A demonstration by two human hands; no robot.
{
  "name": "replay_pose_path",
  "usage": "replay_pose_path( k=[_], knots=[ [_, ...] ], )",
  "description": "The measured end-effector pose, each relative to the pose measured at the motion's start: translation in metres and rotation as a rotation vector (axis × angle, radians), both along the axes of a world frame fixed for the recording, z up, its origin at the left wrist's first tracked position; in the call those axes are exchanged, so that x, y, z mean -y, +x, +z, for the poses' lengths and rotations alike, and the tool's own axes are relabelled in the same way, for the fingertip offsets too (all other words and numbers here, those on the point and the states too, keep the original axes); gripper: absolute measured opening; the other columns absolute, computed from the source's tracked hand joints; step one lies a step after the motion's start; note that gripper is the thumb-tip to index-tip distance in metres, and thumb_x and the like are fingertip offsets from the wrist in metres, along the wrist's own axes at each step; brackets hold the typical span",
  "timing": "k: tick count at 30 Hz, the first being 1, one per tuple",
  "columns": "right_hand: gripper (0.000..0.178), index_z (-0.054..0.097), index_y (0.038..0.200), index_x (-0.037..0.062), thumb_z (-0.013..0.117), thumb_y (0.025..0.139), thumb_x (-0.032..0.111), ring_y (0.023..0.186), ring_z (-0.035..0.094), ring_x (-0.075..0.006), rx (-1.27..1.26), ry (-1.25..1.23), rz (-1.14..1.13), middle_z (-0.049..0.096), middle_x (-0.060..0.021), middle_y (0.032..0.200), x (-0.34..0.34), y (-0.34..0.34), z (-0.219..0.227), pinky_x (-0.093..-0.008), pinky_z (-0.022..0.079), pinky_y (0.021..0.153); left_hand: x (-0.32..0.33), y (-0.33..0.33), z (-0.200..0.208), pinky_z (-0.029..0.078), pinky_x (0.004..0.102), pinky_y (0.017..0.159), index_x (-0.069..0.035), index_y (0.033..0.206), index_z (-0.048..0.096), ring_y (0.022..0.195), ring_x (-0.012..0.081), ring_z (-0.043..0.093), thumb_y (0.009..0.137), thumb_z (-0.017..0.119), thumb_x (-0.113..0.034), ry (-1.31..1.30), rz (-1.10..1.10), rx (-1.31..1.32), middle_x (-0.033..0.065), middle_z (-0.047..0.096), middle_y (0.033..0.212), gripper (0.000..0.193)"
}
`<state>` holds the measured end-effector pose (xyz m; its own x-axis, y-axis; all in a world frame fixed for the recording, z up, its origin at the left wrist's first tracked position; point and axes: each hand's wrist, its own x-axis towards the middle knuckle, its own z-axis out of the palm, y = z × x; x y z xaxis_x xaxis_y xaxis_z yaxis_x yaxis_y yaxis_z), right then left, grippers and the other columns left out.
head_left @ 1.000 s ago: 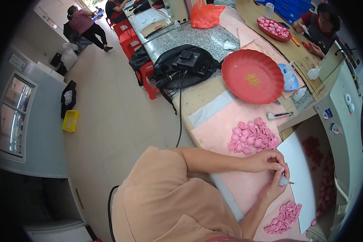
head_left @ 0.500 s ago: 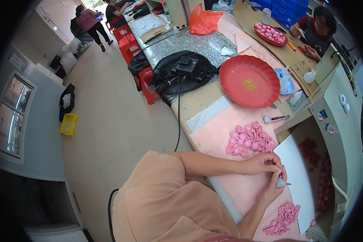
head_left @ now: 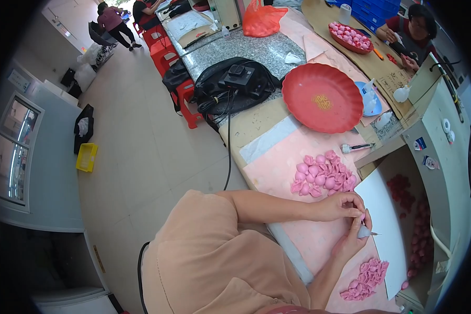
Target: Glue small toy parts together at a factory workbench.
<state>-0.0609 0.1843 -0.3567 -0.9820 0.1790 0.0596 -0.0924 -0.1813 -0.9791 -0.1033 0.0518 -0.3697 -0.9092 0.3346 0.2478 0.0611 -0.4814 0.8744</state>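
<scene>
My left hand [head_left: 341,205] is closed, its thumb and fingertips pinching a small pink piece [head_left: 362,216]. Close below it, my right hand [head_left: 350,240] wraps round a small whitish squeeze bottle [head_left: 363,232] with a thin needle tip pointing right. The right fingertips also come up to the pink piece; whether they grip it too I cannot tell. Just beyond the left hand lies a heap of pink petal-like pieces and rounded buds [head_left: 324,174] on a pale pink sheet [head_left: 303,238]. A second heap of pink petal pieces [head_left: 365,280] lies near my right forearm.
A large red scalloped tray [head_left: 323,97] stands beyond the heap, beside a blue dish [head_left: 370,99] with small bottles. A black bag with a device and cables [head_left: 235,83] sits to its left. Across the table, a co-worker [head_left: 411,39] handles something near a red bowl of pink pieces [head_left: 350,37].
The view has shifted slightly, so the table appears a little higher. My hands stay together around the pink piece and the bottle, with only slight finger movement.
</scene>
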Motion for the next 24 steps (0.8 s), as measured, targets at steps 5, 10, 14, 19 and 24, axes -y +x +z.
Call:
replay_pose_path(
  k=[5, 10, 14, 19, 24],
  knots=[
    [0.037, 0.049, 0.127, -0.0057, 0.058, 0.097, 0.014, 0.103, 0.06, -0.0196, -0.01, 0.029, -0.049, 0.06, -0.0138, 0.114, -0.003, 0.002, 0.003, -0.031, 0.048, 0.094, -0.013, 0.0, -0.003, 0.046, 0.0303, 0.092, -0.005, 0.099, 0.062, 0.106, 0.0128, 0.056, 0.093, 0.064, -0.013, 0.063, -0.026, 0.031, 0.0028, 0.059, 0.108, 0.011],
    [0.028, 0.059, 0.115, -0.0035, 0.062, 0.094, 0.015, 0.1, 0.058, -0.0154, 0.011, 0.173, -0.107, 0.061, -0.0085, 0.11, 0.004, -0.005, -0.001, -0.0286, 0.045, 0.092, -0.001, -0.003, 0.0, 0.05, 0.0314, 0.09, -0.003, 0.098, 0.061, 0.102, 0.0148, 0.06, 0.093, 0.061, -0.004, 0.181, -0.026, 0.059, 0.0063, 0.063, 0.107, 0.005],
    [0.028, 0.063, 0.114, 0.0002, 0.069, 0.087, 0.005, 0.105, 0.055, -0.0145, -0.021, 0.106, -0.08, 0.058, -0.0061, 0.114, 0.007, -0.006, -0.002, -0.027, 0.045, 0.092, 0.01, -0.005, 0.002, 0.048, 0.0274, 0.09, -0.003, 0.101, 0.062, 0.103, 0.0132, 0.058, 0.092, 0.062, -0.004, -0.041, 0.047, 0.014, 0.0054, 0.059, 0.11, 0.009],
    [0.029, 0.063, 0.115, 0.0021, 0.069, 0.087, 0.006, 0.102, 0.056, -0.0133, -0.03, 0.138, -0.087, 0.057, -0.0049, 0.111, 0.001, 0.0, 0.003, -0.0256, 0.045, 0.09, 0.003, -0.002, 0.004, 0.047, 0.0272, 0.09, -0.004, 0.103, 0.063, 0.104, 0.0131, 0.057, 0.092, 0.062, -0.004, -0.025, 0.007, 0.098, 0.0055, 0.058, 0.112, 0.011],
    [0.029, 0.063, 0.116, 0.003, 0.069, 0.088, 0.007, 0.102, 0.055, -0.0129, -0.047, 0.114, -0.076, 0.056, -0.0043, 0.111, -0.003, 0.002, 0.003, -0.025, 0.046, 0.088, 0.0, -0.001, -0.002, 0.047, 0.027, 0.09, -0.004, 0.103, 0.063, 0.104, 0.0139, 0.058, 0.092, 0.061, -0.004, -0.031, 0.008, 0.09, 0.0059, 0.057, 0.114, 0.011]
  ],
)
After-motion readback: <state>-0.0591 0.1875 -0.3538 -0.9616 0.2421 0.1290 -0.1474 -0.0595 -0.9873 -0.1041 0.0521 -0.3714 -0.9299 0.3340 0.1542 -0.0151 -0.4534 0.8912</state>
